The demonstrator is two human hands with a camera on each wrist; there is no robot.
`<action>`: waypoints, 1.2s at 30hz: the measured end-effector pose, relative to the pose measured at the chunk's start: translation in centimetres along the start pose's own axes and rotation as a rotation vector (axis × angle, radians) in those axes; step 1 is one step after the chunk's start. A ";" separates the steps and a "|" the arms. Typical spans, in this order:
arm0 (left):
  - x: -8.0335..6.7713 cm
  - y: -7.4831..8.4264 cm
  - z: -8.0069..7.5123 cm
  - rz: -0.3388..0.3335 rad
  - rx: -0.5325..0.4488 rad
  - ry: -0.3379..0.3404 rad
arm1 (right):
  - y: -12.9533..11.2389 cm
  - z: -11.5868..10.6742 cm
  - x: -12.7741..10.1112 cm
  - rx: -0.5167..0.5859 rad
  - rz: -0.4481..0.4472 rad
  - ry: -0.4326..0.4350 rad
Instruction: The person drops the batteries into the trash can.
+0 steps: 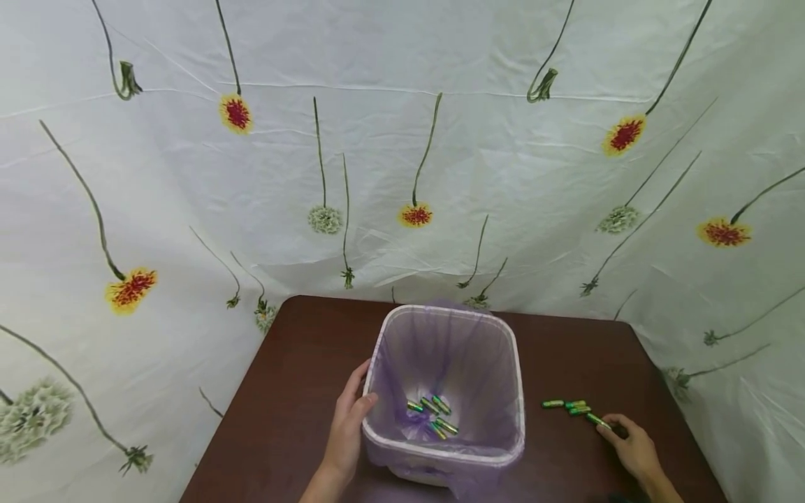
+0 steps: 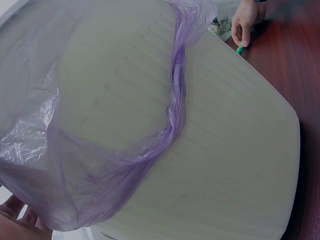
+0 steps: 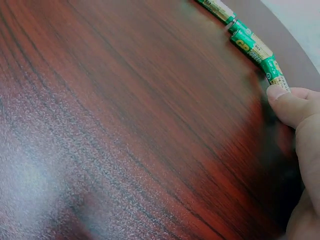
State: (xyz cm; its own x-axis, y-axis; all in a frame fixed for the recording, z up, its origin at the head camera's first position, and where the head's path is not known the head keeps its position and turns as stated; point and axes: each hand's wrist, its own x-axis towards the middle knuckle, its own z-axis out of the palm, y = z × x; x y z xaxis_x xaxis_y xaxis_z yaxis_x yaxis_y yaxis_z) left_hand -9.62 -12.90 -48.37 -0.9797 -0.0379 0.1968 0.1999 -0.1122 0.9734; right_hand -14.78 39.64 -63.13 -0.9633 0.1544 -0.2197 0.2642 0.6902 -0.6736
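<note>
A pale bin (image 1: 521, 391) with a thin purple bag (image 2: 175, 105) as its liner stands on the table. My left hand (image 1: 344, 426) grips its left side, thumb over the rim and fingers along the outer wall. Several green-and-gold batteries (image 1: 447, 425) lie on the bag at the bottom. To the right of the bin, my right hand (image 1: 635, 447) pinches the near end of a battery (image 1: 597, 420) between thumb and finger. In the right wrist view this battery (image 3: 273, 71) touches or nearly touches the others, and its near end is hidden by the thumb.
Three more batteries lie loose on the dark wooden table (image 1: 302, 377): one battery (image 1: 553, 404) to the left, and a pair (image 1: 576, 404) side by side. A white cloth (image 1: 377, 161) printed with flowers hangs behind the table and at both sides.
</note>
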 end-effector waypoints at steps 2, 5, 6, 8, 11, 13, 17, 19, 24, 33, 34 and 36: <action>0.1 0.1 0.1 0.005 0.000 0.002 | -0.1 -0.1 -0.1 0.008 -0.006 0.003; 0.2 0.1 0.1 0.011 -0.002 0.005 | -0.3 -0.2 -0.3 0.027 -0.001 0.011; 0.2 0.1 0.1 0.012 -0.003 0.003 | -0.3 -0.2 -0.3 0.029 -0.003 0.009; 0.2 0.1 0.0 0.013 -0.002 0.001 | -0.4 -0.4 -0.3 0.031 0.000 0.019; 0.2 0.0 0.0 0.012 -0.001 0.001 | -0.4 -0.6 -0.4 0.021 -0.002 0.027; 0.2 0.0 0.0 0.014 0.003 0.005 | -0.4 -0.9 -0.4 0.012 -0.009 0.035; 0.3 -0.1 0.0 0.021 0.001 0.003 | -0.6 -1.6 -0.4 0.004 -0.011 0.059; 0.3 -0.1 0.0 0.022 0.002 0.000 | -0.7 -1.9 -0.4 0.001 -0.006 0.075; 0.3 -0.1 0.0 0.009 0.008 0.008 | -0.9 -2.2 -0.5 0.003 -0.009 0.104; 0.0 -0.1 0.2 0.001 0.000 0.008 | -2.4 -3.0 -0.7 -0.004 -0.050 0.165; 0.0 -0.1 0.2 -0.004 0.000 0.007 | -2.8 -3.1 -0.7 -0.008 -0.065 0.165; -0.2 -0.1 0.1 -0.011 0.002 0.010 | -3.7 -3.3 -0.6 -0.015 -0.107 0.174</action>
State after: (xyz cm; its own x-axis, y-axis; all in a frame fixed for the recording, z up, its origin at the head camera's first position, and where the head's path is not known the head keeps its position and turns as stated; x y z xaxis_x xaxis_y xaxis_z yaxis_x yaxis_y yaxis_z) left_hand -9.49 -12.75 -48.51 -0.9817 -0.0471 0.1847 0.1888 -0.1105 0.9758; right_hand -15.36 39.36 -58.18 -0.9799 0.1984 -0.0207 0.1600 0.7198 -0.6755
